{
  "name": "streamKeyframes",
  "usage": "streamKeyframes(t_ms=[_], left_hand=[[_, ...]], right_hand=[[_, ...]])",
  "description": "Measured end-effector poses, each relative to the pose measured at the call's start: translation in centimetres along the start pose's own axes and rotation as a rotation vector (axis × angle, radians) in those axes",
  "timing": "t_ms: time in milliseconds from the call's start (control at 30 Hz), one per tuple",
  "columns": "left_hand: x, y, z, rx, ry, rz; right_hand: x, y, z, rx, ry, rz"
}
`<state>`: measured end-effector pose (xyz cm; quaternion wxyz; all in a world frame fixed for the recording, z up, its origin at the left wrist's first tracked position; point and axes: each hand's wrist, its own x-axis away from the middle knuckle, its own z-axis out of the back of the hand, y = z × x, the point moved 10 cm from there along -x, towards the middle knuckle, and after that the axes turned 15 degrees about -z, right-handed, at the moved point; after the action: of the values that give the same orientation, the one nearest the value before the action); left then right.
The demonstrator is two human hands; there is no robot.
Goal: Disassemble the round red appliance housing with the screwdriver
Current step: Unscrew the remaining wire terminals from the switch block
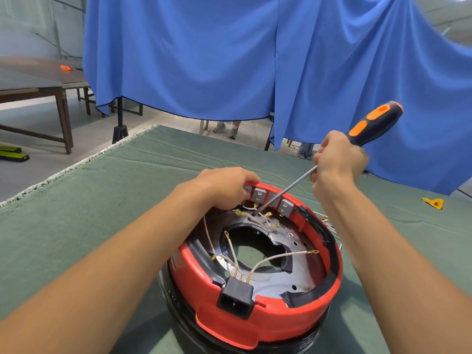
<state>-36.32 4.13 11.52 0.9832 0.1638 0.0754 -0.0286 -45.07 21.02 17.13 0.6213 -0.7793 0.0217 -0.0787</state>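
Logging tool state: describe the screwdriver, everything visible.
The screwdriver has a dark handle with orange inserts and a long bare metal shaft. It slants down-left from upper right. The right hand grips the handle's lower end; the tip sits among the wire terminals inside the far rim of the red housing.

Camera inventory, one item: my single head-worn wide-angle view. It looks forward and down from above, close over the green felt-covered table (102, 190), with both forearms entering from the bottom edge. It faces a hanging blue fabric curtain (229, 60) beyond the far table edge. I see straight lines bending near the frame's borders.
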Motion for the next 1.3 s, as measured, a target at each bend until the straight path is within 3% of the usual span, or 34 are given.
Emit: streamKeyframes(t_ms=[367, 1300], left_hand=[[-0.1, -0.2, 0.0, -0.001, 0.028, -0.016], [0.2, -0.1, 0.3, -0.029, 0.026, 0.012]], right_hand=[[1.5, -0.6, 3.0, -0.426, -0.002, 0.134], [1.1, -0.2, 4.0, -0.422, -0.041, 0.171]])
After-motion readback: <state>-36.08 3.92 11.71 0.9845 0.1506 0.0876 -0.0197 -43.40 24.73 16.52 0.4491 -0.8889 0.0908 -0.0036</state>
